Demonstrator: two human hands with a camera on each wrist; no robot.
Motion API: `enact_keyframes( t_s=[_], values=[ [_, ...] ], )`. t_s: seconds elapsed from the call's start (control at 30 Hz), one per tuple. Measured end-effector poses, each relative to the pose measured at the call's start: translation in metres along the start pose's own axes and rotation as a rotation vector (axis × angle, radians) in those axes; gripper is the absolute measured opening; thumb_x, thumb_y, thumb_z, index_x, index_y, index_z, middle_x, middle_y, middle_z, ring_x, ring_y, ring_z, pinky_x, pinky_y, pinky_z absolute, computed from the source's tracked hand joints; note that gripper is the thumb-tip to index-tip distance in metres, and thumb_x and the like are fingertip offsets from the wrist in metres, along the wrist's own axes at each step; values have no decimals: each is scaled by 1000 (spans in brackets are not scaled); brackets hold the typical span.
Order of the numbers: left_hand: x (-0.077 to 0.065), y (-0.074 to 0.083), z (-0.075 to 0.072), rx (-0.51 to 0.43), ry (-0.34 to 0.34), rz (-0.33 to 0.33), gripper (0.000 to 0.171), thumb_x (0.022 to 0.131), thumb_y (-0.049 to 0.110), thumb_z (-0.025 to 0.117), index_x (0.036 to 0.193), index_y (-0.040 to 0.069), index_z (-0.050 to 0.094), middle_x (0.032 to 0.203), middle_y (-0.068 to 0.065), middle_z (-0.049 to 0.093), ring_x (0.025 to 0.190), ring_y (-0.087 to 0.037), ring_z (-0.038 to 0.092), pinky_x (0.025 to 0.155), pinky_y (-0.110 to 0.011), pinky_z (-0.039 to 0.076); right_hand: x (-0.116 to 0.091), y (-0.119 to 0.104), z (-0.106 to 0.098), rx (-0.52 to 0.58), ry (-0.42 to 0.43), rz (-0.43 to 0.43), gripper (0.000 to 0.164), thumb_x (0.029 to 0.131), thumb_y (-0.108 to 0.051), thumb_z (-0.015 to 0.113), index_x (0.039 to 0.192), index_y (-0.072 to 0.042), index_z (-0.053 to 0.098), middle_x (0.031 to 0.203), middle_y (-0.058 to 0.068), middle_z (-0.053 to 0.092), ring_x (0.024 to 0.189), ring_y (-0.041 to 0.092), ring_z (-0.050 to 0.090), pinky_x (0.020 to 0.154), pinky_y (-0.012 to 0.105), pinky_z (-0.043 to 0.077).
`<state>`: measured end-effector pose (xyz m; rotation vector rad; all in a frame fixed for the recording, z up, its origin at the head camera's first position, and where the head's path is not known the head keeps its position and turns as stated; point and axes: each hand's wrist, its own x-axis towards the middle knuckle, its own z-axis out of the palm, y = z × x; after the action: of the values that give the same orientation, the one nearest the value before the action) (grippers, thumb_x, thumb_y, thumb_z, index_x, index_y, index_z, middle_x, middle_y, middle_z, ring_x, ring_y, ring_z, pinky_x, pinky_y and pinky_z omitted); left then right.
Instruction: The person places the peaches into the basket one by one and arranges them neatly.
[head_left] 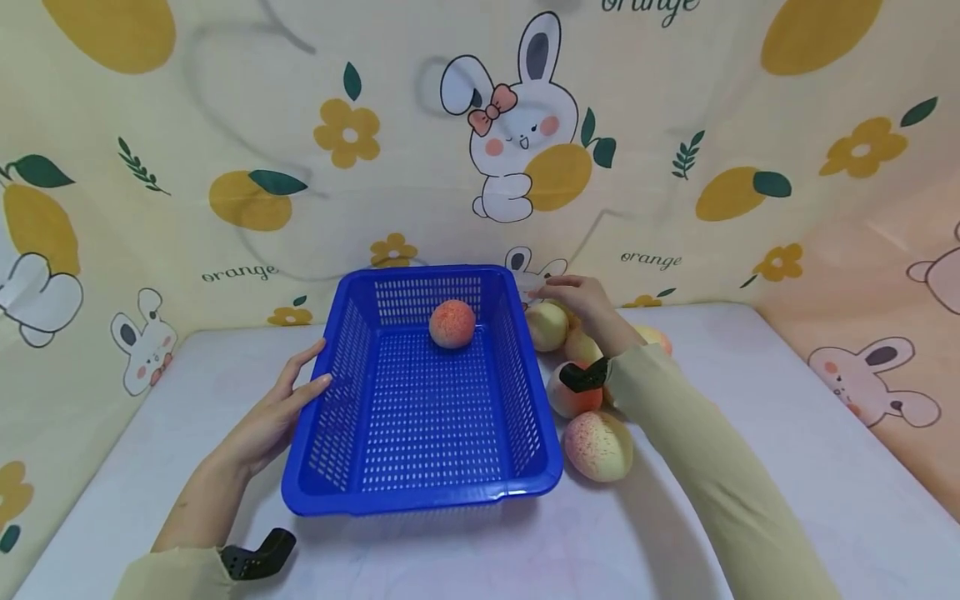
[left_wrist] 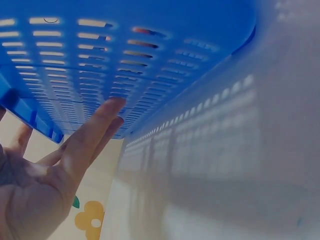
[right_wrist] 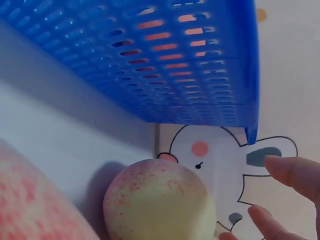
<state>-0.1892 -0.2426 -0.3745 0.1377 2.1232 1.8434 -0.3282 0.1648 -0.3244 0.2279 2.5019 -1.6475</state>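
A blue plastic basket [head_left: 420, 502] with slotted walls stands on the table, one reddish peach [head_left: 452, 324] inside near its far end. My left hand [head_left: 270, 421] holds the basket's left side: two digits reach over the rim, while other fingers [left_wrist: 87, 137] lie against the outer wall. Beyond the basket's right side, my right hand [head_left: 583, 302] hovers over several pale peaches, its fingers spread and holding nothing. In the right wrist view, those fingertips are apart from a yellowish peach [right_wrist: 160, 200]. The right forearm partly covers some peaches.
A speckled peach [head_left: 598, 447] and a redder peach [head_left: 573, 392] lie along the basket's right wall. Another peach [head_left: 657, 337] shows behind the right forearm. A printed cloth [head_left: 405, 192] with rabbits and oranges backs the white table [head_left: 720, 375].
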Motion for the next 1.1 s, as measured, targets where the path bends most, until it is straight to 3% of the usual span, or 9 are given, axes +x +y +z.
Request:
enact_keyframes(
  t_s=[0.17,0.43,0.83,1.1],
  values=[
    [1,1,0,-4,-2,-2,64,102,40,40,152,39,0,141,-28,36,100,-23,65,82,-40,56,3,3,0,-77,-59,-4,62,84,-24,70,138,-3,49,147,15,43,136,32,35,114,44,28],
    [0,1,0,-6,2,-7,64,102,40,41,152,39,0,141,-28,37,100,-22,65,82,-39,56,10,8,6,-235,-137,-34,67,80,-14,72,139,1,46,148,21,38,137,35,34,113,44,28],
    [-2,0,2,1,16,-11,64,102,39,41,152,39,2,143,-27,35,102,-23,65,82,-40,56,11,12,12,-463,-150,-29,67,79,-12,69,140,2,44,142,26,42,128,39,40,108,47,35],
    [0,1,2,3,19,-14,64,102,41,42,151,40,1,143,-28,33,103,-25,64,84,-43,55,6,14,9,-485,-100,-106,66,75,-18,73,134,1,50,132,25,52,117,37,48,102,46,39]
  ],
)
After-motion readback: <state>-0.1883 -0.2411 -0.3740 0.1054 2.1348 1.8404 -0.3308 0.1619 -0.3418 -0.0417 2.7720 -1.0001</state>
